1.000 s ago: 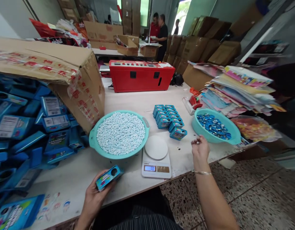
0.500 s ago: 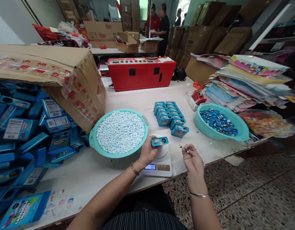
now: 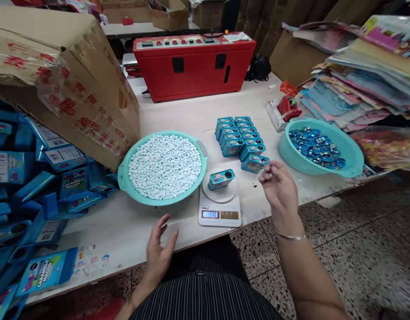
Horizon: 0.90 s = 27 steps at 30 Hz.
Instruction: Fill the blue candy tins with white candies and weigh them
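A small blue tin (image 3: 221,179) lies on the round pan of a white kitchen scale (image 3: 219,207) at the table's near edge. My left hand (image 3: 160,249) hovers open and empty over the table front, left of the scale. My right hand (image 3: 279,188) is raised just right of the scale, fingers pinched together on something too small to name. A teal basin of white candies (image 3: 164,166) sits left of the scale. Behind it, filled blue tins (image 3: 240,142) stand in two rows.
A teal bowl of blue lids (image 3: 320,146) sits at the right. A large cardboard box (image 3: 58,75) and a heap of blue packages (image 3: 31,186) fill the left. A red machine (image 3: 191,64) stands at the back. Stacked printed sheets (image 3: 361,75) lie at the far right.
My left hand set the blue tin on the scale, let go and drew back toward me. My right hand rose toward the tin rows. The view tilted down.
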Motion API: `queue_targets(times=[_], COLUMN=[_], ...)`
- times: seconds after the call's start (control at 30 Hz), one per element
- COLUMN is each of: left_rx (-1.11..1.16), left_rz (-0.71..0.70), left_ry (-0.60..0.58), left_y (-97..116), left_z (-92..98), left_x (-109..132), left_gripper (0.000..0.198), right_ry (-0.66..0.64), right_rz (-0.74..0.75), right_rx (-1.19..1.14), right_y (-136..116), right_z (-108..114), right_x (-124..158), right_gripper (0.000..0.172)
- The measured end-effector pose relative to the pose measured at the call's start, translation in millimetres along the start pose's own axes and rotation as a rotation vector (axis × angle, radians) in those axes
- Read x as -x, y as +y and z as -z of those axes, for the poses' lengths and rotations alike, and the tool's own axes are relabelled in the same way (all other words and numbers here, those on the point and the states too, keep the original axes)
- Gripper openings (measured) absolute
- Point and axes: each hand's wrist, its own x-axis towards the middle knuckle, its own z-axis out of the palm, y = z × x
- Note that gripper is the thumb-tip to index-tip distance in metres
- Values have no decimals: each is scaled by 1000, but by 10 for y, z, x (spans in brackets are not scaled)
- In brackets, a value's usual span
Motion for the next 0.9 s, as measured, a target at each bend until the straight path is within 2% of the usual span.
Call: queue_targets(times=[0.1,0.2,0.3,0.4,0.47,0.5,0.57,0.63,0.77,0.83,0.9], left_rx=[58,126,188,228,236,237,239,229,209,212,213], left_rz=[118,160,181,195,202,205,210,217,219,205,197], left_ry=[207,354,379,337,315,308,307,305,278,272,272], left_y=[-117,-91,-26,-27,-72,-101,-160,-202,-219,-212,-209], left_z=[291,371,337,300,301,310,337,369,412,418,412], left_x=[9,-66,-118,-109,-83,-71,-52,-45,-40,-32,-22], left_gripper=[50,55,58,58,58,58,60,60,59,58,58], right_ry=[-316,-734,-1079,-1235,-1255,-1249,-1223,-1224,-1201,-1056,-827], right_rz=[24,171,356,394,403,413,415,351,219,55,-269], right_rx=[262,668,1160,1531,1659,1690,1708,1696,1566,1339,996], right_y=[52,288,655,1044,1255,1335,1439,1471,1383,1305,1229], right_z=[-614,-1276,-1803,-2057,-2082,-2068,-2024,-2000,-2087,-2169,-2239], right_x=[-133,-242,-283,-217,-119,-66,25,63,-39,-119,-172], right_gripper=[12,14,21,52,68,69,59,45,18,12,10])
